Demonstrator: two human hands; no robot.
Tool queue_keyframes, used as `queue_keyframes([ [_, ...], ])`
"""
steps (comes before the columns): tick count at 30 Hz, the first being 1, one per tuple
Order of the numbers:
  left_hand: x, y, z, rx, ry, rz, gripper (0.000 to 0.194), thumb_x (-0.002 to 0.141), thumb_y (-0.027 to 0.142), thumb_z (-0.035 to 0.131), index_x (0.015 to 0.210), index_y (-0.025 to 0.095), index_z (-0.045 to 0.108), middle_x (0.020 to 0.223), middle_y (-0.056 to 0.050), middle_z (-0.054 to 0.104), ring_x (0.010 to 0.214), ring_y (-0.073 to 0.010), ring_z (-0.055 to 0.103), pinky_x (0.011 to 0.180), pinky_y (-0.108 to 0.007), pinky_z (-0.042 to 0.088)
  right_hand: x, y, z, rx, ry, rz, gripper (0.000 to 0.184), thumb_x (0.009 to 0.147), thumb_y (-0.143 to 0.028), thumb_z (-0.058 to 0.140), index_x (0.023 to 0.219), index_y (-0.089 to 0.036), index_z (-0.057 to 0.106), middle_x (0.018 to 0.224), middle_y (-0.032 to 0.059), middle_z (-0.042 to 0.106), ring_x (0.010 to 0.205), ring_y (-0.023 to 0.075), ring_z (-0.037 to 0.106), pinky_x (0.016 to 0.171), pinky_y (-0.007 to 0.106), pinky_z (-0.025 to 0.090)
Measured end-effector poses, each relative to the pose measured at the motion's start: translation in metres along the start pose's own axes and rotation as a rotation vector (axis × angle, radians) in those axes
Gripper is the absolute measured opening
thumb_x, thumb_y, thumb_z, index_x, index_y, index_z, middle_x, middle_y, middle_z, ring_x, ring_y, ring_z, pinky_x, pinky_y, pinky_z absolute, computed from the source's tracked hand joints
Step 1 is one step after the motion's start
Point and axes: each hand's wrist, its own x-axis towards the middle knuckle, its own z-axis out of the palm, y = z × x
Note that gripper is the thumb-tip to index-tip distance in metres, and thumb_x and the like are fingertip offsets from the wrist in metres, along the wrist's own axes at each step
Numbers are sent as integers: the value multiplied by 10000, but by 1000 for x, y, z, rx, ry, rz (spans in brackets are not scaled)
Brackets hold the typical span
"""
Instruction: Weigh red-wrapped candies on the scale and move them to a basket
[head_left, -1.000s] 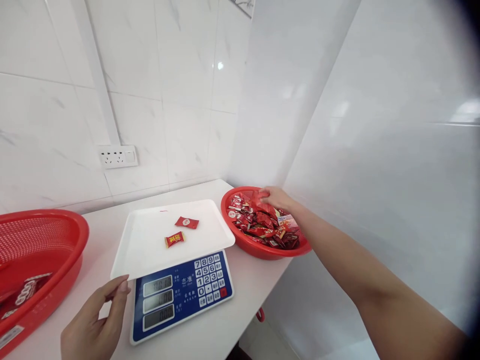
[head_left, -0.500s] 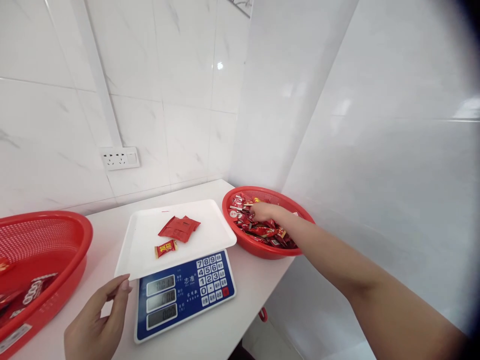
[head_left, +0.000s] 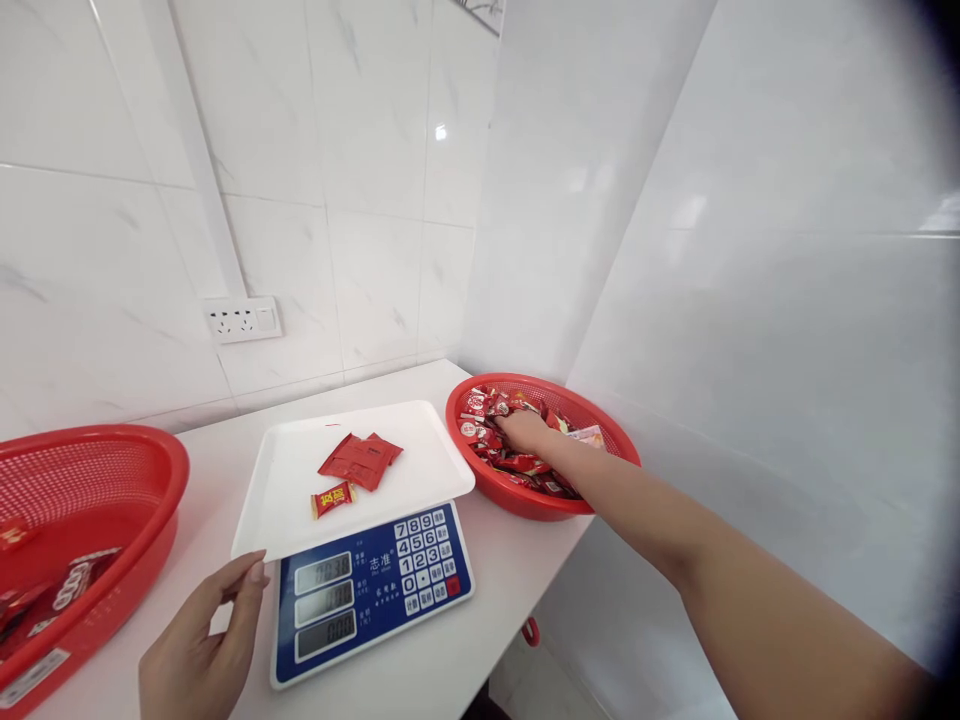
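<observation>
My right hand [head_left: 525, 432] is reaching into a red plastic basket [head_left: 480, 483] of small wrapped snacks; its fingertips are buried among the packets, so what they grip is hidden. Near the front left corner of a white weighing tray [head_left: 420, 445] is my left hand [head_left: 206, 640], thumb and forefinger pinched together with nothing visible between them. Red packets [head_left: 360, 460] lie overlapping on the tray, with a small red and yellow wrapped candy [head_left: 332, 499] in front of them. The tray sits on a digital scale [head_left: 375, 590] with a blue keypad panel.
Another red basket [head_left: 169, 490] holding a few snack packets stands at the left. The white table [head_left: 420, 660] meets a tiled wall at the back, where a power socket [head_left: 244, 320] is mounted. A pale panel wall rises along the right side.
My right hand has shifted slightly left and deeper among the snacks, and a pale packet shows behind the wrist. The left hand stays by the tray corner.
</observation>
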Motion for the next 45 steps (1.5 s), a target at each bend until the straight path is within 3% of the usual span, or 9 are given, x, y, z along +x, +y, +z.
queue_keyframes([
  [5,2,-3,1,-3,-32,26,359,748,537,491,890,246,645,867,-33,709,690,-156,650,474,-193,496,-1,6,-13,18,-29,-5,454,811,-255,505,1259,-184,532,1199,162,598,1055,348,559,861,427,406],
  [11,6,-8,0,-14,-61,96,364,736,540,500,883,241,646,815,-29,716,683,-157,664,461,-189,508,5,-6,0,90,-72,-138,787,683,-380,662,1390,-215,358,1299,108,529,1075,276,558,845,308,431],
  [15,6,-5,-1,-27,-32,143,347,745,517,502,889,232,641,763,-23,714,622,-143,658,446,-183,498,11,-14,17,126,32,-137,594,777,-238,550,1351,-218,402,1204,139,588,1000,286,587,810,341,421],
  [18,7,-4,-2,-21,-1,157,339,758,505,494,881,226,641,752,-25,714,627,-144,658,445,-182,497,13,-10,15,182,121,-149,481,780,-126,492,1247,-241,507,1174,108,606,989,268,588,824,341,408],
  [23,8,-8,-2,-12,-15,201,309,763,489,508,877,233,639,774,-18,717,571,-124,642,432,-170,486,4,8,-8,325,270,-114,268,814,-241,509,1074,-209,563,1005,78,651,845,221,597,754,331,439],
  [28,6,-7,0,-56,11,216,299,761,484,517,873,236,641,764,-17,712,556,-123,632,421,-172,472,-6,10,-28,459,340,-106,243,806,-339,515,990,-188,562,830,21,637,674,162,570,652,309,457],
  [34,3,3,0,-160,69,229,314,780,461,509,871,194,647,745,-36,693,611,-125,625,409,-160,453,-6,-38,-36,679,329,-206,282,737,-403,604,912,-185,571,731,3,609,622,152,540,605,291,430],
  [40,3,2,-2,-182,58,260,260,814,383,504,889,173,638,755,-44,686,650,-130,632,435,-171,467,-12,-103,-34,384,195,-326,228,708,-370,630,851,-221,534,700,-13,575,640,157,520,575,263,377],
  [45,3,2,-3,-199,56,299,234,824,348,507,914,172,632,753,-39,683,650,-124,626,455,-175,477,-13,-116,-44,379,162,-350,230,823,-428,489,855,-206,539,735,9,586,674,164,527,606,281,400],
])
